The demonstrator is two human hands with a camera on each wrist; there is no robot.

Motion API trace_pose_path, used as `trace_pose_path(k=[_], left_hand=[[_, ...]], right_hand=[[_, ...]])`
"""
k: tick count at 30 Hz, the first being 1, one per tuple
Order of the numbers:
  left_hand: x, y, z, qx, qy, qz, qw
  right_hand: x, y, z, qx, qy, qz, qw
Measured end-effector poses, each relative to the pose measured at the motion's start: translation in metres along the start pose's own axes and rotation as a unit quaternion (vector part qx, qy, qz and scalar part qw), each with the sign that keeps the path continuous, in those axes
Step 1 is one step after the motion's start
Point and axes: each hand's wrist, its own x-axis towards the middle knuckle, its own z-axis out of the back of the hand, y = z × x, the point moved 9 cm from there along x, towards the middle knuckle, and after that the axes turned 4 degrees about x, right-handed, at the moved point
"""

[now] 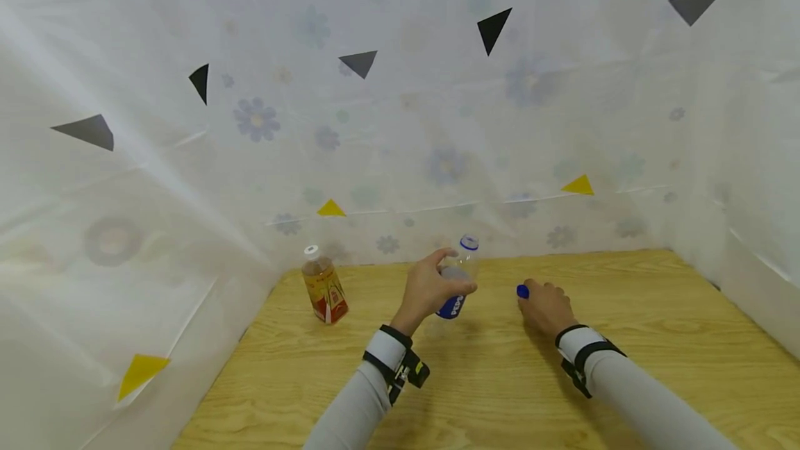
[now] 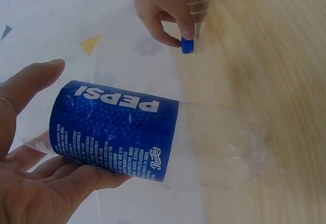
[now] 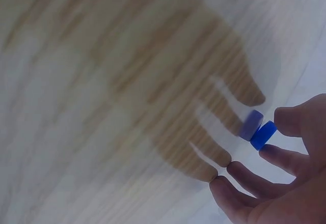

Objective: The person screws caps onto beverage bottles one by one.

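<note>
A clear plastic Pepsi bottle [image 1: 460, 273] with a blue label stands uncapped, a blue ring around its neck. My left hand [image 1: 431, 290] is spread around its upper part. In the left wrist view the thumb [image 2: 43, 79] stands a little away from the label [image 2: 114, 130], while the other fingers lie along the bottle's far side. To the right, my right hand [image 1: 546, 307] is low over the table, pinching a blue bottle cap [image 3: 263, 135] between thumb and index finger. The cap is at the tabletop, where its reflection shows beside it.
A bottle of amber drink [image 1: 325, 290] with a white cap stands at the table's back left. The wood-grain table [image 1: 487, 380] meets translucent plastic sheeting [image 1: 400, 123] at the back and sides, with black, grey and yellow triangles on it.
</note>
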Motion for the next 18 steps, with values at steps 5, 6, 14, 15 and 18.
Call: trace_pose_path(k=[5, 6, 14, 15, 18], left_hand=[[-0.0005, -0.0008, 0.0009, 0.001, -0.001, 0.0, 1.0], [-0.0007, -0.0014, 0.0012, 0.001, -0.001, 0.0, 1.0], [-0.0022, -0.0034, 0.0008, 0.007, 0.008, -0.001, 0.9999], [-0.002, -0.0032, 0.0006, 0.008, 0.01, -0.001, 0.9999], [-0.0009, -0.003, 0.0007, 0.014, 0.009, 0.0, 0.9999]], right_hand=[[0.0008, 0.0009, -0.0009, -0.009, -0.009, 0.002, 1.0], [0.0011, 0.0006, -0.0014, -0.009, -0.01, 0.001, 1.0], [0.0, 0.0017, -0.0043, -0.023, -0.023, 0.012, 0.999], [-0.0004, 0.0025, -0.0046, -0.03, -0.025, 0.018, 0.999], [-0.0007, 0.004, -0.0051, -0.055, -0.03, 0.029, 0.998]])
